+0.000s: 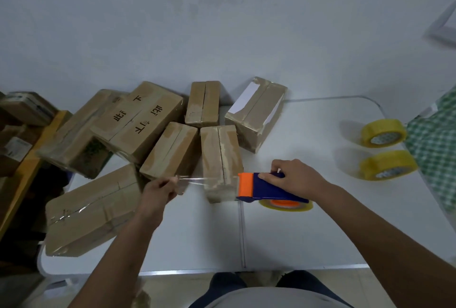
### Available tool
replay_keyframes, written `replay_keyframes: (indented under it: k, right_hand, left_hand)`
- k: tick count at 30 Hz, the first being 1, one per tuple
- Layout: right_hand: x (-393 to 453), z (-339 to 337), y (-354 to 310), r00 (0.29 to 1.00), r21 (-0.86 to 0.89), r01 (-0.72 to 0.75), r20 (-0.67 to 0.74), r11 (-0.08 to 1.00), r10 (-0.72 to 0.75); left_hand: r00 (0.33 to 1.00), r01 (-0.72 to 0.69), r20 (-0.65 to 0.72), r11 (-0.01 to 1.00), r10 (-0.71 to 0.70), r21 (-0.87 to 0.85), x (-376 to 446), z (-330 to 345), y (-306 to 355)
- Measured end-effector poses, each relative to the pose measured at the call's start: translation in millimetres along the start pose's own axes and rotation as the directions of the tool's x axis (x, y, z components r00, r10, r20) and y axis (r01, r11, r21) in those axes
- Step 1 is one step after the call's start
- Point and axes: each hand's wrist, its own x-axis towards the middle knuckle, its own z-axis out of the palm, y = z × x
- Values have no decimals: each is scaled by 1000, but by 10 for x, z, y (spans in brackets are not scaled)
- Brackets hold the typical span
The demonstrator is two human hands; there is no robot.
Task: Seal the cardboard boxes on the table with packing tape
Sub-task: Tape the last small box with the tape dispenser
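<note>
My right hand [294,176] grips a blue and orange tape dispenser [261,188] with a yellowish roll under it, just right of a narrow cardboard box [217,157]. My left hand [161,188] pinches the free end of a clear tape strip [195,179]. The strip is stretched from the dispenser leftward across the near end of that box. A second narrow box [170,152] lies to its left, and a larger box [91,211] with shiny tape across it sits at the near left.
Several more cardboard boxes crowd the back left of the white table [308,233], one with black lettering [138,120], one with white labels [256,113]. Two yellow tape rolls [383,132] [388,164] lie at the right beside a green checked cloth [434,145]. Shelving with boxes stands far left.
</note>
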Motion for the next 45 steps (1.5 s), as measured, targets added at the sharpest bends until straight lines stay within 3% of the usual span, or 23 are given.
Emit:
replay_keyframes:
  k: [9, 22, 33, 45]
  right_hand:
    - [171, -76, 246, 997, -118, -63, -58, 991, 56]
    - [213, -18, 307, 995, -193, -86, -60, 977, 76]
    - [355, 50, 335, 990, -213, -133, -67, 968, 121]
    - [452, 87, 256, 989, -248, -150, -27, 957, 147]
  left_hand:
    - [989, 146, 27, 987, -144, -71, 53, 171, -186]
    - [981, 186, -55, 982, -186, 9, 50, 455, -294]
    - [986, 154, -86, 984, -146, 86, 120, 571, -311]
    - [987, 139, -92, 990, -135, 38, 172, 537, -419]
